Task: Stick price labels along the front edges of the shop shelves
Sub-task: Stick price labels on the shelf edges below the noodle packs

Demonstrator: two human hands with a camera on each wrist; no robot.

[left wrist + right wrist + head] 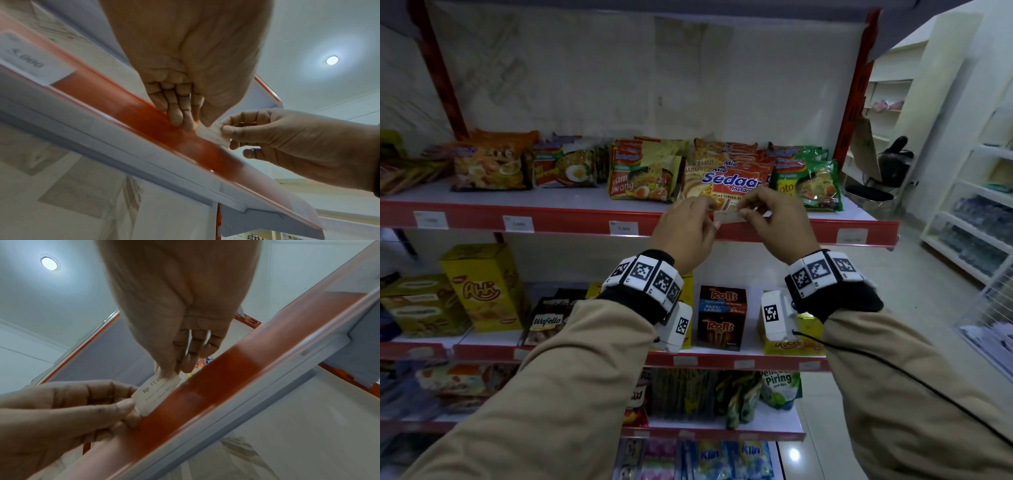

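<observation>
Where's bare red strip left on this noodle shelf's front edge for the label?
Bare strip lies between both hands, which pinch the label, and the far-right label. A gap separates the second and third labels. Leftward is crowded.

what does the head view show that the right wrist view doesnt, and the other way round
Only the head view shows the noodle packets on the shelf and the labels already stuck along the red shelf edge. Only the right wrist view shows the print on the held price label, starting "Rp 11", and a ceiling light. Both show the left hand and right hand pinching that label at the red edge.
</observation>
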